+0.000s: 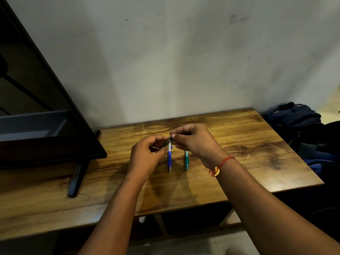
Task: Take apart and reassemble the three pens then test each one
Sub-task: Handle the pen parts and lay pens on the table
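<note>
Hands point(147, 153) point(193, 140) gripping dark pen point(170, 139), above table point(257, 153)

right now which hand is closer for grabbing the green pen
Right, probably: the right hand is over the green pen; the left hand lies beyond the blue pen. Both hold the dark pen.

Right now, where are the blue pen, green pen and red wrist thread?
blue pen point(169, 157): head view, on its blue grip.
green pen point(186, 159): head view, on its green grip.
red wrist thread point(223, 162): head view, strand over the wrist.
</note>
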